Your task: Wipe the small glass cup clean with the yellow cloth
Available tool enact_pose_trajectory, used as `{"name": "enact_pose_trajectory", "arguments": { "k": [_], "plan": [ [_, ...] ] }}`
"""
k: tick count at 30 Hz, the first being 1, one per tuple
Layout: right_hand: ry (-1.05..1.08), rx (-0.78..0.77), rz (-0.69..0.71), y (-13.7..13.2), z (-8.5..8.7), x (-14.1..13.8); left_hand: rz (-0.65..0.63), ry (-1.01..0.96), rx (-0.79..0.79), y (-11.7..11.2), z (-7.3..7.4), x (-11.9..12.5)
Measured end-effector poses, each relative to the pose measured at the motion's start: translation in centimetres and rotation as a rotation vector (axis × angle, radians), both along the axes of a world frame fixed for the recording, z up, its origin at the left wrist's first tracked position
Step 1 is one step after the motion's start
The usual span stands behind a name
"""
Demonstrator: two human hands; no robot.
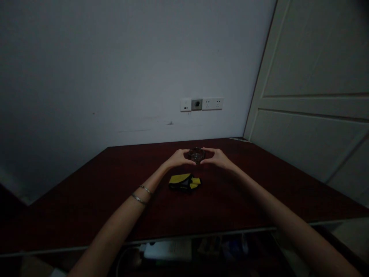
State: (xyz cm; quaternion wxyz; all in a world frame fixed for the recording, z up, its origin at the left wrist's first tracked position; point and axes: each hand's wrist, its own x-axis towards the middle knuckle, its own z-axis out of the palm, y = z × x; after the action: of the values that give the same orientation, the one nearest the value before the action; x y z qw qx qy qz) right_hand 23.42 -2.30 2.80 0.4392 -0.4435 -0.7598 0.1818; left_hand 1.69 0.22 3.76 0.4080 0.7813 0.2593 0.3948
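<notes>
Both hands reach out to the far part of the dark red tabletop (227,200), around a small round glass ashtray (196,154). My left hand (180,158) grips its left side, thumb at the near edge and fingers behind. On the right side, my right hand (216,158) holds it the same way. The ashtray looks level; whether it rests on the table or is slightly raised, I cannot tell. Closer to me lies a yellow and black folded item (184,182), perhaps a fabric pouch, touched by neither hand.
A pale wall with a row of sockets (212,104) rises behind the table. To the right stands a white panelled door (311,104). Below the table's front edge, an open drawer or shelf holds a white box-like item (168,250) and other dim things.
</notes>
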Motion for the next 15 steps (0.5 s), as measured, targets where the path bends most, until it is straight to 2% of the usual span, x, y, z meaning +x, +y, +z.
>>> {"name": "enact_pose_trajectory", "arguments": {
  "k": [5, 7, 9, 12, 15],
  "plan": [
    [0.052, -0.142, 0.047, 0.7, 0.7, 6.7, 0.054, 0.021, 0.123, 1.4, -0.6, 6.9],
    [0.133, -0.229, 0.093, 0.9, 0.3, 9.3, 0.093, 0.068, 0.176, 1.6, -1.1, 9.6],
    [0.169, -0.297, 0.082, 1.0, -0.3, 11.5, 0.077, 0.129, 0.204, 1.7, -1.6, 11.7],
    [0.189, -0.355, 0.044, 1.0, -1.7, 13.8, 0.058, 0.235, 0.175, 1.9, -2.6, 13.8],
    [0.197, -0.422, 0.064, 1.2, -3.0, 14.7, 0.094, 0.294, 0.158, 2.0, -4.0, 14.7]
  ]
}}
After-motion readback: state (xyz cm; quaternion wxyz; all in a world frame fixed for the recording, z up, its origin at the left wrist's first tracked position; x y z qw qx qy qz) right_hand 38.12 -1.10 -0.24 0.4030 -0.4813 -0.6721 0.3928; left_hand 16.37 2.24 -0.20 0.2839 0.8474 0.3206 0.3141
